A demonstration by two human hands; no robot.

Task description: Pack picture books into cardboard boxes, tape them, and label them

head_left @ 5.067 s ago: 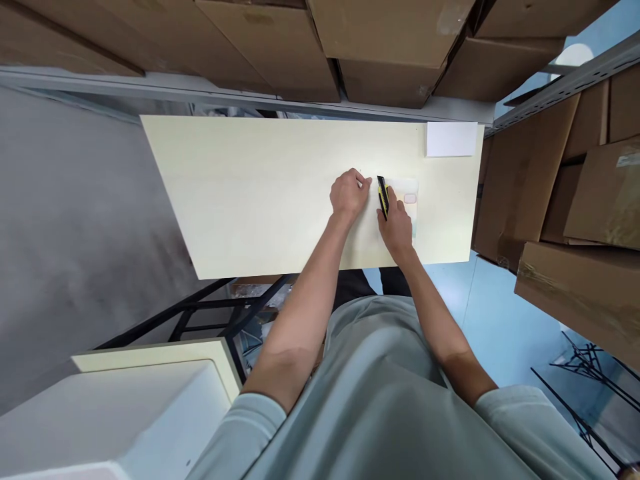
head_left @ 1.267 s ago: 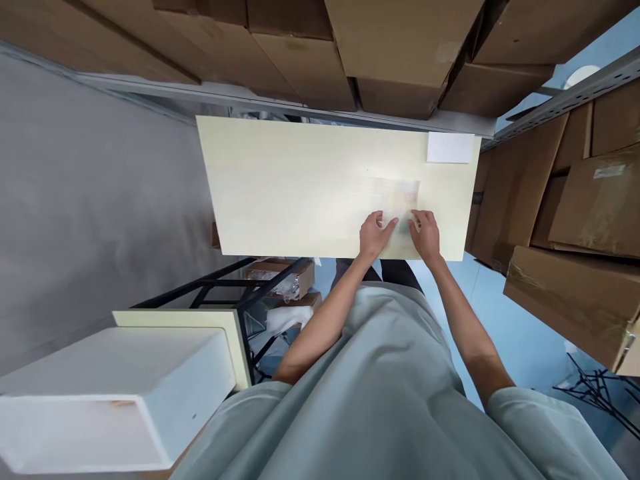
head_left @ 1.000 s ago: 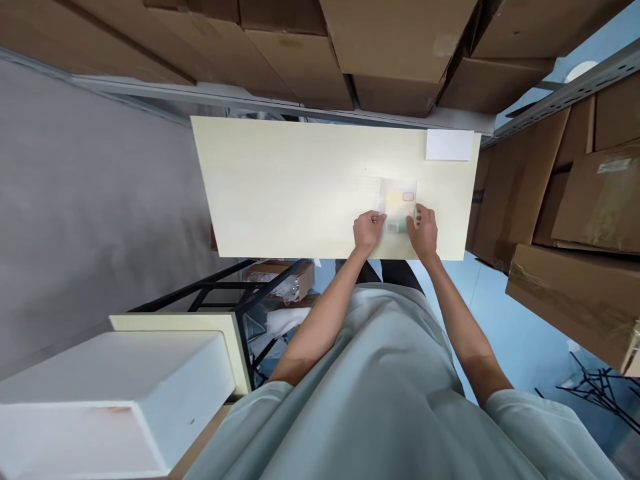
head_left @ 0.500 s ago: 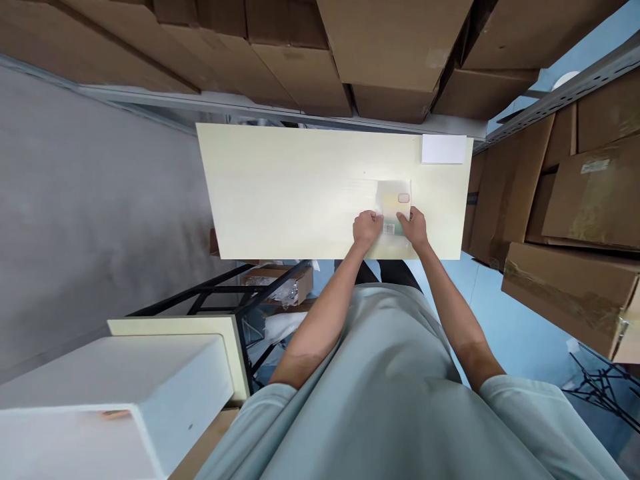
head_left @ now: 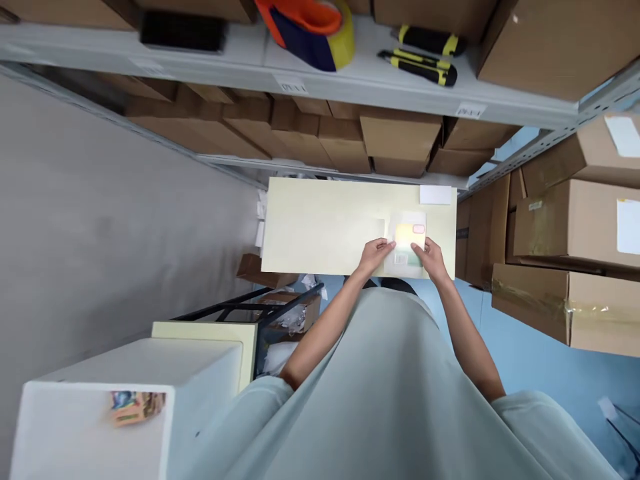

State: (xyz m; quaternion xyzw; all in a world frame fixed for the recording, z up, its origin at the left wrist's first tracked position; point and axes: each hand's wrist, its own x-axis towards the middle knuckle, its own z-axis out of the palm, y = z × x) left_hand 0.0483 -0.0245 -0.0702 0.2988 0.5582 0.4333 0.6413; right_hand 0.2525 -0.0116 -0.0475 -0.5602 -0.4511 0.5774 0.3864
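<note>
A flat packet [head_left: 409, 237] in a clear sleeve, with yellow and green areas, a red outlined box and a barcode label, lies over the right part of the cream tabletop [head_left: 320, 227]. My left hand [head_left: 376, 255] pinches its left edge between thumb and fingers. On the opposite edge my right hand [head_left: 431, 257] grips it, thumb on top and fingers at the side. A white rectangular pad or card [head_left: 435, 195] rests at the tabletop's back right corner.
On the upper shelf [head_left: 360, 87] are a tape dispenser [head_left: 327, 47], two yellow-black cutters [head_left: 425, 65] and a black flat object [head_left: 183, 31]. Cartons [head_left: 540, 300] are stacked at the right. A white bin [head_left: 200, 380] stands lower left, near a black frame [head_left: 260, 307].
The head view has tilted up, bringing the shelf with the tools into sight. Both hands still hold the packet, and my left hand is now more spread along its edge.
</note>
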